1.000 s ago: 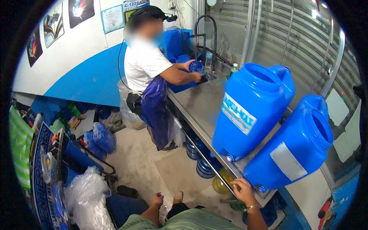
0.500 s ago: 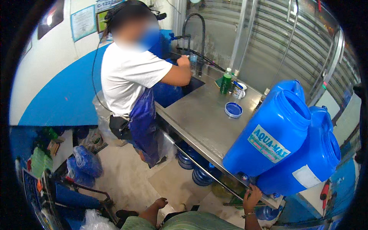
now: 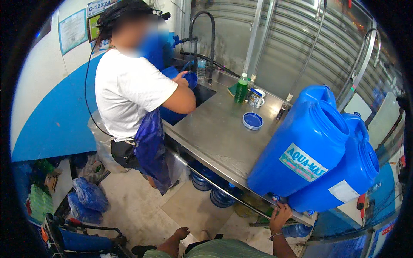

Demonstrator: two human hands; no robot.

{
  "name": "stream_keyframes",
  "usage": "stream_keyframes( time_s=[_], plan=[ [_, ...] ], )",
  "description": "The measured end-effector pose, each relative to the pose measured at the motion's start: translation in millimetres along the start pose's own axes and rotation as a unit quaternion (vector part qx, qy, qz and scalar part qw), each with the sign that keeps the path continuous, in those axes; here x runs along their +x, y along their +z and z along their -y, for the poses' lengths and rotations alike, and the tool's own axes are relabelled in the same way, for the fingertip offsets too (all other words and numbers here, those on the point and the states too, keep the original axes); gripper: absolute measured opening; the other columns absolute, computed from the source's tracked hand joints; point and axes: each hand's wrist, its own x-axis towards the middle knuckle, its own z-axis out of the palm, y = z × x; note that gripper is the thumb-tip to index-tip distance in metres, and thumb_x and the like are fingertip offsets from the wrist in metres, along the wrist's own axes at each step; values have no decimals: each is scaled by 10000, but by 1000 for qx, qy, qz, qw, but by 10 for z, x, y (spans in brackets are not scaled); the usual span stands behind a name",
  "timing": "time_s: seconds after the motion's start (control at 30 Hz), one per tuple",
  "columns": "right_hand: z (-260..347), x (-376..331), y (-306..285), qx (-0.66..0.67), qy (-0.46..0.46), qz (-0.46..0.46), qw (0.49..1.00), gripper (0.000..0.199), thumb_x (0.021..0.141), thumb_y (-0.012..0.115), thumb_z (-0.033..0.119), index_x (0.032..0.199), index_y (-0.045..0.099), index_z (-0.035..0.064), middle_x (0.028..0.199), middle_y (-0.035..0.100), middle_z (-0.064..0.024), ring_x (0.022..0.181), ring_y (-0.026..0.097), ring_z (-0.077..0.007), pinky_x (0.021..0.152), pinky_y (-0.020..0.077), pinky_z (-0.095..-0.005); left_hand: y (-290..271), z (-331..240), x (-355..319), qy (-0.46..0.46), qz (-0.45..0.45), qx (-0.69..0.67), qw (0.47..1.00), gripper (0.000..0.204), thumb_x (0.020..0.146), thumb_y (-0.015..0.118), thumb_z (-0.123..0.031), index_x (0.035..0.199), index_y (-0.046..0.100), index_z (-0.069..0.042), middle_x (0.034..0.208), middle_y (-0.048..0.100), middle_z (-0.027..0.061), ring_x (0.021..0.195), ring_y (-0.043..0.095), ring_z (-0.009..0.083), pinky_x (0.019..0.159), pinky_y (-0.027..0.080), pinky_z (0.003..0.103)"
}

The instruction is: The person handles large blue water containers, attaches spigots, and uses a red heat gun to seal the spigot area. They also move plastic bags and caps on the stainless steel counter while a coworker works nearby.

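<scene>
My right hand (image 3: 281, 215) rests at the steel counter's front edge, fingers apart, close to the small spigot (image 3: 275, 198) of a large blue water container (image 3: 297, 150). This upright container has a wide uncapped mouth and a printed label. A second blue container (image 3: 340, 182) leans beside it on the right, with a blank white label. Low in front of my body, my left hand (image 3: 182, 233) hangs with its fingers curled, and nothing shows in it. A blue round lid (image 3: 252, 121) lies on the counter (image 3: 215, 137), left of the containers.
A co-worker (image 3: 133, 86) in a white shirt and blue apron handles a blue container (image 3: 172, 115) in the sink under a black faucet (image 3: 212, 47). A green bottle (image 3: 241, 89) and a mug (image 3: 257, 99) stand behind the lid. Round water bottles (image 3: 221, 197) sit below the counter.
My view has shifted slightly, so the scene sits a little further left. The co-worker's hands have moved down to a blue container's rim. My right hand stays at the counter edge.
</scene>
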Motion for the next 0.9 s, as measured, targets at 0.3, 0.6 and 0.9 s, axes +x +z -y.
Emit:
stream_keyframes(
  time_s=[0.3, 0.6, 0.9],
  plan=[
    [-28, -6, 56, -20, -43, -64, 997, 341, 785, 621, 162, 1115, 603, 78, 1097, 507, -159, 1034, 466, -356, 915, 316, -492, -214, -219, -62, -210, 4, -356, 911, 528, 914, 516, -410, 1281, 534, -30, 1261, 567, 205, 1156, 548, 346, 995, 433, 433],
    [-95, -27, 4, 29, -28, 20, 999, 432, 737, 637, 141, 1161, 573, 87, 1147, 454, -159, 1112, 417, -351, 962, 277, -508, -493, -350, -137, -207, 30, -326, 922, 541, 903, 556, -379, 1317, 499, -36, 1320, 517, 191, 1146, 553, 319, 1008, 420, 405],
    [-59, -14, -8, 1, -38, 14, 999, 402, 729, 639, 143, 1124, 586, 90, 1107, 444, -150, 1069, 410, -349, 954, 277, -510, -3734, -1415, 222, -92, -509, -312, 797, 321, 863, 615, -97, 1176, 560, -51, 1141, 565, 156, 1079, 539, 336, 957, 414, 400]
  ],
)
